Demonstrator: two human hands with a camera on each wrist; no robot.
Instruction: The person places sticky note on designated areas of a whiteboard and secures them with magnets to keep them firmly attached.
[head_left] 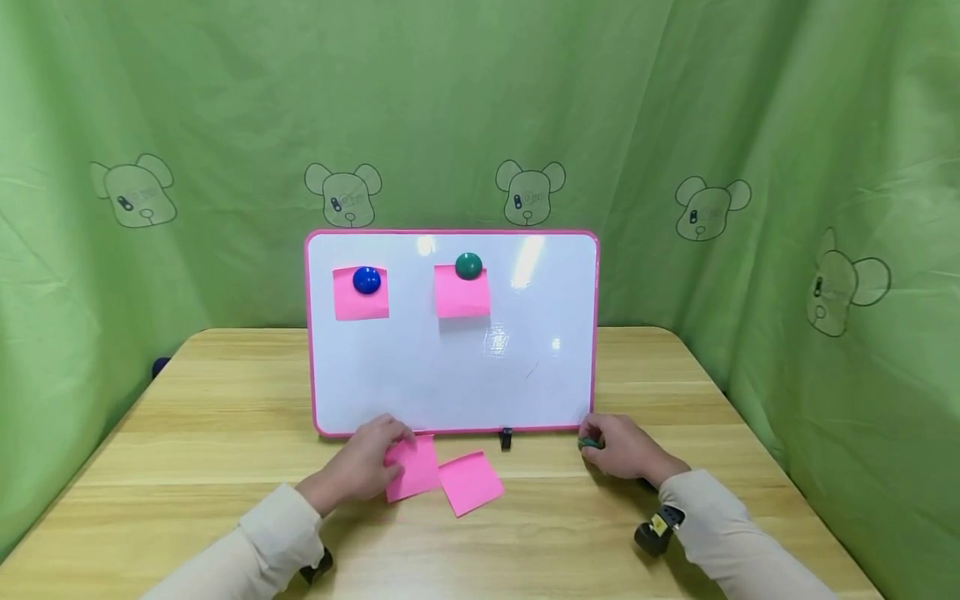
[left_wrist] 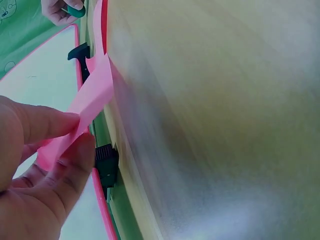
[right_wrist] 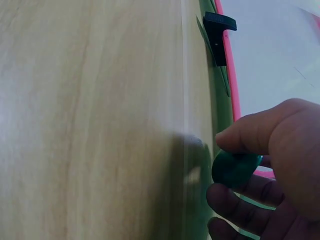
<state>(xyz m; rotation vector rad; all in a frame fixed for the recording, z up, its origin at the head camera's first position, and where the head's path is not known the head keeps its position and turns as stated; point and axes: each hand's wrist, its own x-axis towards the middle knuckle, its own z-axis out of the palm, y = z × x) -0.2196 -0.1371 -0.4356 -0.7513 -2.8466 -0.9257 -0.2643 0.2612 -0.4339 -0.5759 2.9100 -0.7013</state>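
My left hand (head_left: 363, 460) pinches a pink sticky note (left_wrist: 92, 95) between thumb and fingers, just in front of the whiteboard's lower edge. A second pink sticky note (head_left: 471, 483) lies on the table to its right. Near the board's lower right corner, my right hand (head_left: 628, 447) holds a round green magnet (right_wrist: 232, 169) between thumb and fingers. On the pink-framed whiteboard (head_left: 450, 375), a blue magnet (head_left: 367, 280) sits over one pink note (head_left: 362, 307) at the left, and another green magnet (head_left: 468, 266) over a pink note (head_left: 462, 300) near the middle.
The whiteboard stands upright on the wooden table (head_left: 562, 533), with a black foot (head_left: 506, 439) jutting out under its lower edge. A second black foot (left_wrist: 106, 165) shows in the left wrist view. Green curtains (head_left: 450, 100) with bear-head prints hang behind and at the sides.
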